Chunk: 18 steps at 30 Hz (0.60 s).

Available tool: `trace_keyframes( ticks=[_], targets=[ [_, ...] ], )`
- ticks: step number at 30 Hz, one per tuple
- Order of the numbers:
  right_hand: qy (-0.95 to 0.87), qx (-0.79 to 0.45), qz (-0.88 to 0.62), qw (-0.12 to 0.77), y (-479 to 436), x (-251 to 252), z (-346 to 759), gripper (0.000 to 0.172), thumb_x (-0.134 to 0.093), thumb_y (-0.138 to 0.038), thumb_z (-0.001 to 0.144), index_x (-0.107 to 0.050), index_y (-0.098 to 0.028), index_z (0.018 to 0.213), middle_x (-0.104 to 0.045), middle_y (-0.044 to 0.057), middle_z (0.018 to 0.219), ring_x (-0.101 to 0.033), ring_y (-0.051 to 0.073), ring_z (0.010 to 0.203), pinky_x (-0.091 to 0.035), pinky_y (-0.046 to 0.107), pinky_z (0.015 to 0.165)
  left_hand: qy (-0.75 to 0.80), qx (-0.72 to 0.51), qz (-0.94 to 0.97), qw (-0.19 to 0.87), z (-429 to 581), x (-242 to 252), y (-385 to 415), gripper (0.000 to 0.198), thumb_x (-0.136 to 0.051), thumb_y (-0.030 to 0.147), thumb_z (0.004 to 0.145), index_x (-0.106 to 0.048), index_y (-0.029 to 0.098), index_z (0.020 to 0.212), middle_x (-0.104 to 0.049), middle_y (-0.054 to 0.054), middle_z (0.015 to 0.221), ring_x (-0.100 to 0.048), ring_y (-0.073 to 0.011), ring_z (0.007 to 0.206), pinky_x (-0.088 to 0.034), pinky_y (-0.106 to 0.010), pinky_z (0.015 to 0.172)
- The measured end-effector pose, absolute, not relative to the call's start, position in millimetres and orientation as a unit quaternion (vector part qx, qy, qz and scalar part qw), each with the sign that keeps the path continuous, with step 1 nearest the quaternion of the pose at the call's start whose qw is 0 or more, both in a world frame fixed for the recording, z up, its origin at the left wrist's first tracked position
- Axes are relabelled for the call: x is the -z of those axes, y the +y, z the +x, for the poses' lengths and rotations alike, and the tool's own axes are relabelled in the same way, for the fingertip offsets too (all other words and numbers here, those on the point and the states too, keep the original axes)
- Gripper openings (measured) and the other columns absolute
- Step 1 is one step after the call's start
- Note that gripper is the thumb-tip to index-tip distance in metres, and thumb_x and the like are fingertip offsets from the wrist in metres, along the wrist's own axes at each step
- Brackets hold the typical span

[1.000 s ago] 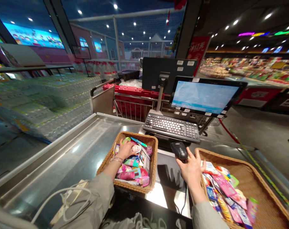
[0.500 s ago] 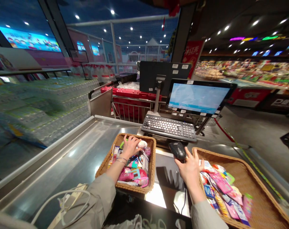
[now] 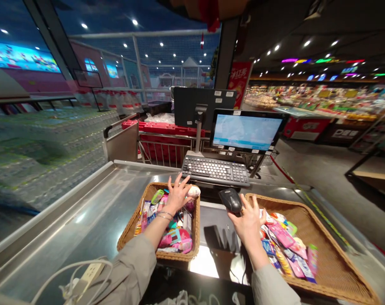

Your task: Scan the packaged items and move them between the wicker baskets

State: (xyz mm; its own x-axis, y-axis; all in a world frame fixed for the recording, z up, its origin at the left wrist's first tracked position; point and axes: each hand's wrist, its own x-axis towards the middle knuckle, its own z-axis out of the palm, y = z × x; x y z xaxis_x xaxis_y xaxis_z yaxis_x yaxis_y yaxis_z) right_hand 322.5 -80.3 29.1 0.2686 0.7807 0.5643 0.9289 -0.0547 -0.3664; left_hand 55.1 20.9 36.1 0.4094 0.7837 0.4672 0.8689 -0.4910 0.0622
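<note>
White egg-shaped item [image 3: 194, 192] is seemingly pinched by left hand [image 3: 177, 198] at left wicker basket's [image 3: 197, 224] 1 o'clock; black scanner [image 3: 230, 200] is gripped by right hand [image 3: 248, 225]. Picking-out step presumed; rim clearance called for.

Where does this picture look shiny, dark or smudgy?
Head view: white light glints off the metal counter; head view: a dark shadow lies between the smaller basket and the right hand, with a glaring white patch below it; head view: the stacked packs at the left look smeared.
</note>
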Motion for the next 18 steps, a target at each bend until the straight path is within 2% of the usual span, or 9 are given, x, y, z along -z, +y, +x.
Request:
trace_keyframes(
  ticks=[10,18],
  targets=[
    [-0.594,0.1,-0.717,0.351,-87.7,-34.4,327.9,0.022,-0.06,-0.042,0.074,-0.072,-0.025,0.069,-0.062,0.006,0.131,-0.031,0.036,0.138,-0.013,0.068,0.106,-0.471,0.254,-0.839,0.101,85.7,-41.8,22.7,0.051,-0.076,0.042,0.074,-0.065,0.03,0.122,-0.04,-0.007,0.154,-0.018,-0.0394,0.147,0.002,-0.071,0.114],
    [-0.602,0.086,-0.718,0.338,-100.3,-44.4,329.3,0.016,-0.062,-0.036,0.074,-0.074,-0.026,0.074,-0.059,0.005,0.136,-0.026,0.037,0.142,-0.013,0.069,0.106,-0.447,0.259,-0.849,0.113,106.5,-41.7,24.3,0.052,-0.075,0.049,0.074,-0.065,0.031,0.122,-0.037,-0.005,0.155,-0.015,-0.0401,0.148,0.005,-0.071,0.114]
  ],
)
